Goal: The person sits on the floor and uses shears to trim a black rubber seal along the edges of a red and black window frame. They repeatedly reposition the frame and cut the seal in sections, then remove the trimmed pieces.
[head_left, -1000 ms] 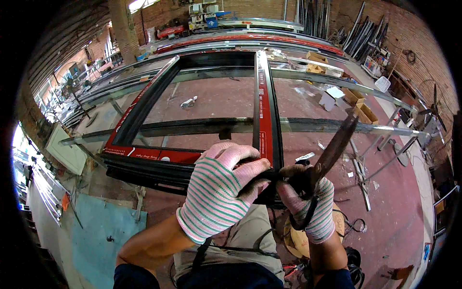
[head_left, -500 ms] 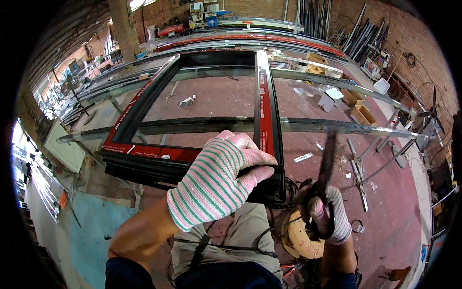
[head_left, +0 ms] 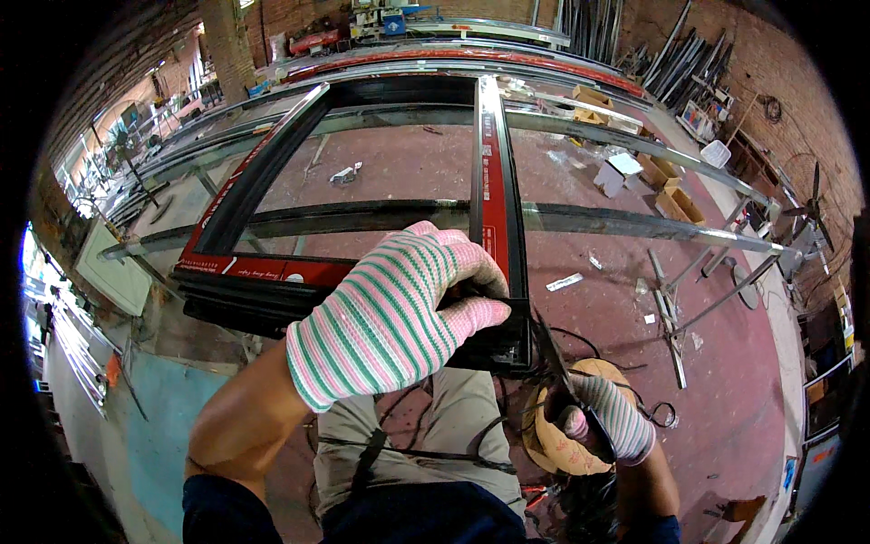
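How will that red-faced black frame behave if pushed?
The frame looks stiff: straight sides joined at the corners. It may slide, since it lies across two rails. Pressing its near end could tip it, as that overhangs the nearer rail.

Your black frame (head_left: 263, 181), centre of frame: red film (head_left: 494, 218) with small white lettering on left, right and lower bars; white code-like square (head_left: 487, 150) on right bar. Your tan disc (head_left: 587, 461), lower right: red marks, illegible.

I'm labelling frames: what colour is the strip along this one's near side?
Red strip with white markings, clearest in the head view.
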Motion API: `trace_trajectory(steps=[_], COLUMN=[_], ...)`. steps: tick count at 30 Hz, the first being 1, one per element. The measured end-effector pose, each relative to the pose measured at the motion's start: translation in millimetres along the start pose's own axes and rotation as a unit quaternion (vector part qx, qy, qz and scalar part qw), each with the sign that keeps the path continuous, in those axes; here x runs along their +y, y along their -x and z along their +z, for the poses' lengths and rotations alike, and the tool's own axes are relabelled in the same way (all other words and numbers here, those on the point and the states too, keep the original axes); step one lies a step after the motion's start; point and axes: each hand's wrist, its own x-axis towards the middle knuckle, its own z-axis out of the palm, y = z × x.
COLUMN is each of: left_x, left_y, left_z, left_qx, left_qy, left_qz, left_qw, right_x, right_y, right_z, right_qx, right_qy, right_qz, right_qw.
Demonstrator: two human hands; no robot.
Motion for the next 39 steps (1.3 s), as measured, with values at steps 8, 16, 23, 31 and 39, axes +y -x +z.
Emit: trace_trajectory(steps=[8,16,23,31,39], left_x=[-11.9,-10.3,-8.8,-9.9,-8.5], left_y=[2.5,-2.6,-5.6,-2.1,-5.5], left_z=[1.2,-0.4,0.3,0.7,0.2], left_qx=[-0.011,-0.026,-0.027,-0.022,-0.018], left_qy=[0.001,-0.006,-0.018,-0.029,-0.039], left_qz=[0.044,0.054,0.06,0.051,0.067], left_qw=[0.999,0.998,0.998,0.998,0.997], right_x=[9.7,7.9,-1.4,0.0,-2.5], right_y=[-9.5,-5.1,-4.9,-7.3,-2.9], right_z=[4.1,2.0,-4.3,1.5,-0.7], right_qx=[-0.04,-0.017,-0.031,-0.026,-0.019], right_qy=[-0.02,-0.051,-0.054,-0.106,-0.062], right_qz=[-0.003,0.019,0.073,0.103,0.062], right_qw=[0.999,0.998,0.995,0.989,0.996])
